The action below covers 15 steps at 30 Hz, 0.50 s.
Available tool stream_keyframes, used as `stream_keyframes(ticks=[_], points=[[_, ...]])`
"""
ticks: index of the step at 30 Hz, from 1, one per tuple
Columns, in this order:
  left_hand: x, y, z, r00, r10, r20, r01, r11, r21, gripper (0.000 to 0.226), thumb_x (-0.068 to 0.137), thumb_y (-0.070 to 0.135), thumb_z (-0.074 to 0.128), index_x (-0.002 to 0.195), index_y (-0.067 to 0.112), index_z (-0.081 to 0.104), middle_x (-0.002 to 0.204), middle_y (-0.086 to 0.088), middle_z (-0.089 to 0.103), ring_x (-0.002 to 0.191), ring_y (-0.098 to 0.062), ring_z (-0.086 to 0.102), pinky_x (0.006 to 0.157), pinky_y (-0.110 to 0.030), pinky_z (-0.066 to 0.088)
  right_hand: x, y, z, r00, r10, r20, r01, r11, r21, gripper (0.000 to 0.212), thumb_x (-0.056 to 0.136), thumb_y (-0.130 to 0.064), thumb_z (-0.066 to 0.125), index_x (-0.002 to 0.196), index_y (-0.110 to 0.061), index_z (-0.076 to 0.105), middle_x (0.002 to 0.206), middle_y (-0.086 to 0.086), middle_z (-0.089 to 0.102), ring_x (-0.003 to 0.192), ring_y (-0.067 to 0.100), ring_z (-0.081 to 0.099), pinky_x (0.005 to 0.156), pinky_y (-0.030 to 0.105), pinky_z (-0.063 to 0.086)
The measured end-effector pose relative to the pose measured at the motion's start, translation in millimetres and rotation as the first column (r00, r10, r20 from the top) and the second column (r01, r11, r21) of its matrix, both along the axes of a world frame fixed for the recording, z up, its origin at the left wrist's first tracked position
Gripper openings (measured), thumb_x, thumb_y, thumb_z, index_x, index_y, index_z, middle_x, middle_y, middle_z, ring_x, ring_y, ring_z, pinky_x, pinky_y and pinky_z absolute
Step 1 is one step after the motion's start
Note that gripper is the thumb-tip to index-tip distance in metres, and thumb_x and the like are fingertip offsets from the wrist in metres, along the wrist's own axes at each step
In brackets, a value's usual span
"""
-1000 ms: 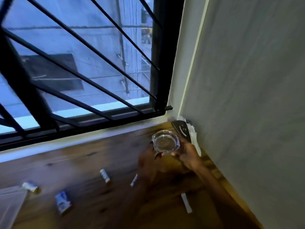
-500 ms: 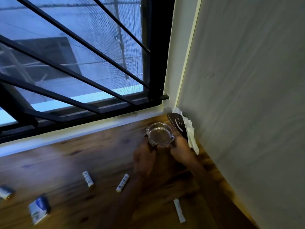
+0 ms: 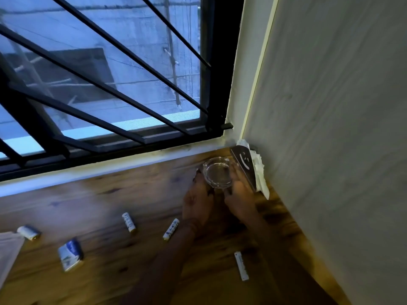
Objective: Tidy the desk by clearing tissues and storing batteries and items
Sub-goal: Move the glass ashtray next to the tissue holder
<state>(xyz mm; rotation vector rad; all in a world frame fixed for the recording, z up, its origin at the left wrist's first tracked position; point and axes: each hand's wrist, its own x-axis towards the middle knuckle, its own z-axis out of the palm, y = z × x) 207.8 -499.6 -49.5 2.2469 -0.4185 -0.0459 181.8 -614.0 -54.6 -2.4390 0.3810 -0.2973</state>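
a clear glass ashtray (image 3: 218, 172) is at the worktop's (image 3: 110, 194) corner, just beside the tissue holder (image 3: 244, 164), with the left hand (image 3: 198, 201) and right hand (image 3: 240, 194) each in a closed grip on its rim. it looks heavy, stiff, slick and breakable, so opposite sides of the thick rim suit best. batteries (image 3: 128, 221) lie well apart from the holder.
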Motion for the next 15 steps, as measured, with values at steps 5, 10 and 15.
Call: stream_keyframes(ticks=[5,10,15], points=[[-15,27,23,1.0,0.01,0.023,-0.01,0.999,0.038,0.063,0.092,0.015,0.05,0.145,0.006,0.019,0.15,-0.013,0.032,0.135,-0.024,0.034,0.104,-0.022,0.027,-17,38,26,0.995,0.1,0.013,-0.101,0.989,0.108,0.066,0.09,-0.004,0.051,0.146,-0.013,0.018,0.155,0.006,0.018,0.142,0.022,0.019,0.106,0.016,0.012],[-35,80,36,0.996,0.074,0.058,-0.076,0.996,0.036,0.063,0.094,0.018,0.047,0.147,0.007,0.014,0.154,-0.013,0.023,0.141,-0.024,0.024,0.112,-0.028,0.023,-31,93,41,0.985,0.147,0.092,-0.159,0.978,0.137,0.062,0.092,-0.01,0.052,0.146,-0.009,0.021,0.155,0.006,0.019,0.143,0.019,0.016,0.115,0.023,0.011],[-70,159,50,0.981,0.163,0.109,-0.167,0.986,0.027,0.063,0.093,0.017,0.051,0.145,0.004,0.018,0.152,-0.015,0.026,0.142,-0.024,0.022,0.112,-0.025,0.021,-58,165,55,0.948,0.246,0.2,-0.273,0.954,0.121,0.057,0.09,-0.004,0.053,0.142,-0.005,0.029,0.152,0.01,0.027,0.142,0.021,0.021,0.112,0.017,0.012]])
